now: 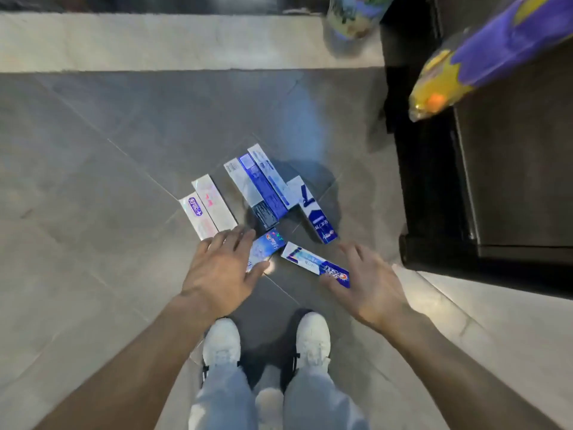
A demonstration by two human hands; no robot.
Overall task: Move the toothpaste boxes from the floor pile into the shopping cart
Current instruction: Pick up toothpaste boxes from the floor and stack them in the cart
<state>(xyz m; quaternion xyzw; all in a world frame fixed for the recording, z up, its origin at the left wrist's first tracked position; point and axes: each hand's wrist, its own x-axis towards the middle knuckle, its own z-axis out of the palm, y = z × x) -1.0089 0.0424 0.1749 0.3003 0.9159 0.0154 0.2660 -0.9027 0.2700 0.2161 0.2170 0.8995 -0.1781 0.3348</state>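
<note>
Toothpaste boxes (263, 193), loose pile on the grey tiled floor (93, 150) ahead of two white shoes (221, 342): two pale pink boxes (209, 209) side by side at the left, a cluster of blue-and-white boxes in the middle, one blue-and-white box (314, 212) at the right, two more lying nearest the person. Left hand (220, 271), fingers spread and straight, over the near end of a blue box (265, 248), holding nothing; right hand (369, 283), fingers spread and relaxed, just beside the blue end of the nearest box (316, 263), contact unclear. Dark shelf unit (496, 181) at the right, with a purple-and-yellow packet (483, 54) jutting out above it.
</note>
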